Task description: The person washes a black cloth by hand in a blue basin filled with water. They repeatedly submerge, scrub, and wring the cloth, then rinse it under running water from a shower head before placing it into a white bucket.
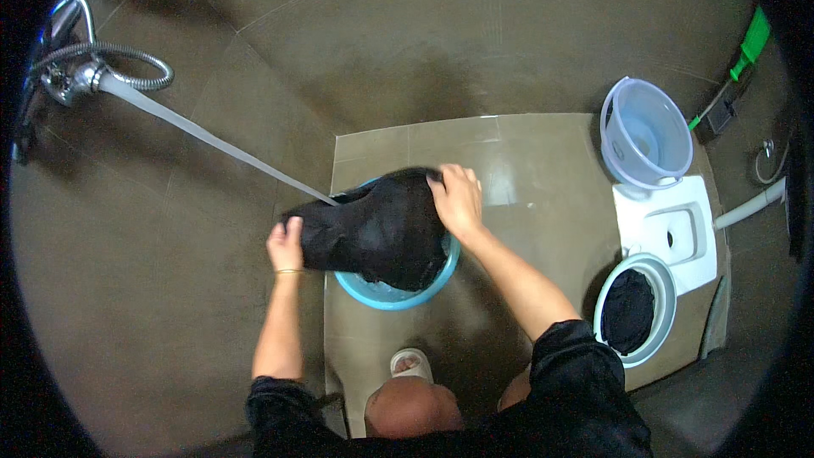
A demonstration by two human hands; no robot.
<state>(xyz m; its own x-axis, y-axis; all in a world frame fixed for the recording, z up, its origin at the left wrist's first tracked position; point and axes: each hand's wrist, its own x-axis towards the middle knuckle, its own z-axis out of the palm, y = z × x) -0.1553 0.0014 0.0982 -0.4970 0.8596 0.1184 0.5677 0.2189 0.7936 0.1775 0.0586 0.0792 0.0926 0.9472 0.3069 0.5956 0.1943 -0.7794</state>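
A black cloth garment (pixel 386 233) is stretched between my hands over a round blue basin (pixel 392 300) on the floor. My left hand (pixel 286 244) grips its left end, out past the basin's rim. At the garment's upper right edge my right hand (pixel 459 201) is closed on the fabric. A stream of water (pixel 229 151) runs down from the wall tap (pixel 89 78) and reaches the garment near its upper left edge. Water shows in the basin below the cloth, which hides most of the inside. The exact kind of garment cannot be made out.
To the right, a pale blue bucket (pixel 623 140) stands behind a white squat toilet (pixel 691 242). A smaller bucket (pixel 670 288) with dark cloth (pixel 627 312) in it stands nearer. A green brush (pixel 750 42) leans by the right wall. My sandalled foot (pixel 409 364) is just below the basin.
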